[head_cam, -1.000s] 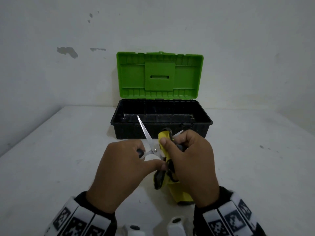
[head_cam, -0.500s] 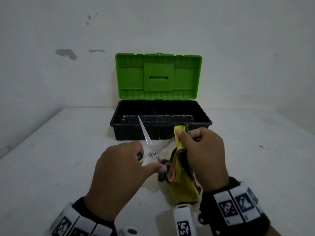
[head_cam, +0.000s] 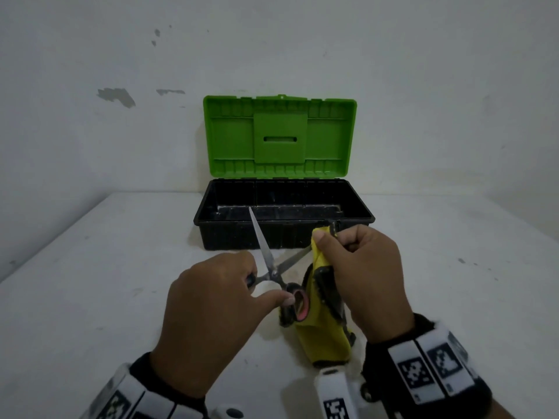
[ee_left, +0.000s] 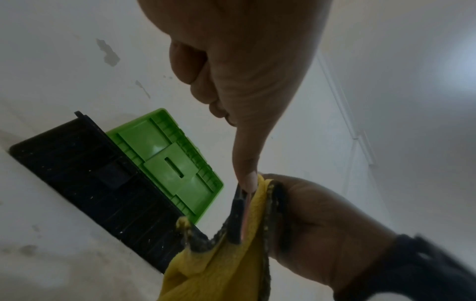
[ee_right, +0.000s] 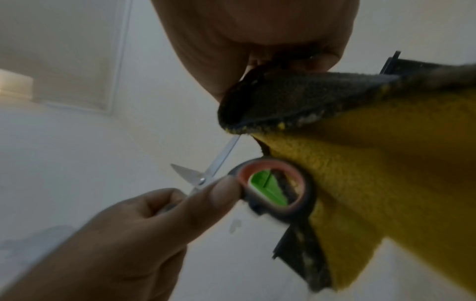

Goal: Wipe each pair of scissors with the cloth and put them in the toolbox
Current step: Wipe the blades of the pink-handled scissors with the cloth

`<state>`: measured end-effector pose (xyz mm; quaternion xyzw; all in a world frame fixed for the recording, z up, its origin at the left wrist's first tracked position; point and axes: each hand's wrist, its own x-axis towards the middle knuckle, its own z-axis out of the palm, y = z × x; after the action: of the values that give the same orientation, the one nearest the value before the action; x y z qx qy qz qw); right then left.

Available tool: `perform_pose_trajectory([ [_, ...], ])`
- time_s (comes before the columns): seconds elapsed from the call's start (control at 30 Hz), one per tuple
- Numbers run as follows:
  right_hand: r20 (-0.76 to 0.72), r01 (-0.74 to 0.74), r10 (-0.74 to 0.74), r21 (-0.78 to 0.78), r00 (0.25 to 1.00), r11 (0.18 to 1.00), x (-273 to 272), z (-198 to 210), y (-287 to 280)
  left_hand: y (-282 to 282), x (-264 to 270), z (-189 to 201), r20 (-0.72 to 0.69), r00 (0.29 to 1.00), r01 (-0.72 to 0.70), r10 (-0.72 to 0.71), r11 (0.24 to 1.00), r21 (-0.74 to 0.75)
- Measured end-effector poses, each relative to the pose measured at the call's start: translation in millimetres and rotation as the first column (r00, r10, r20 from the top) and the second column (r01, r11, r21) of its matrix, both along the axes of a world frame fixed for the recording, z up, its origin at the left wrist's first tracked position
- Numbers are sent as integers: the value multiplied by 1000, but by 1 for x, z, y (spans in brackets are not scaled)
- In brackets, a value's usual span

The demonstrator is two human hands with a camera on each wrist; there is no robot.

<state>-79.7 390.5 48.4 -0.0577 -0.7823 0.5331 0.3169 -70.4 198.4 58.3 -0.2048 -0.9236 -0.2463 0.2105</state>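
A pair of scissors [head_cam: 266, 255] with steel blades spread apart and black handles lined in pink is held above the table. My left hand [head_cam: 211, 306] grips the handles, its thumb against the handle ring [ee_right: 275, 187]. My right hand [head_cam: 363, 273] pinches a yellow cloth [head_cam: 320, 334] with dark edging around the tip of the right blade. One blade points up toward the toolbox [head_cam: 284, 234], black with an upright green lid [head_cam: 279, 137], which stands open just behind my hands. The cloth [ee_right: 373, 173] hangs down to the table.
The white table [head_cam: 90, 297] stretches left and right of my hands. A white wall with chipped paint stands right behind the toolbox. The toolbox interior looks dark with nothing visible inside.
My right hand has slid the cloth outward along the right blade from near the pivot to the tip, toward the toolbox. The left hand has stayed put, holding the handles.
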Motion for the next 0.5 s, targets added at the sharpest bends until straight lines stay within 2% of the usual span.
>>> perform_pose_trajectory([
  [0.07, 10, 34, -34, -28, 999, 999, -7, -1, 12, 0, 2, -1, 17, 1000, 8, -9, 999, 42],
  [0.17, -38, 37, -43, -146, 998, 989, -7, 2, 28, -2, -1, -2, 117, 993, -6, -23, 971, 241],
  [0.23, -80, -44, 33, -145, 996, 988, 3, 5, 28, -3, -4, -3, 237, 969, -22, -70, 931, 364],
  [0.37, -119, -308, 295, -115, 948, 944, 22, 2, 14, 2, -6, -5, 388, 895, -29, -219, 841, 541],
  [0.5, -107, -411, 399, -128, 910, 903, 23, -5, 2, 8, -4, -4, 477, 799, -45, -365, 756, 654],
])
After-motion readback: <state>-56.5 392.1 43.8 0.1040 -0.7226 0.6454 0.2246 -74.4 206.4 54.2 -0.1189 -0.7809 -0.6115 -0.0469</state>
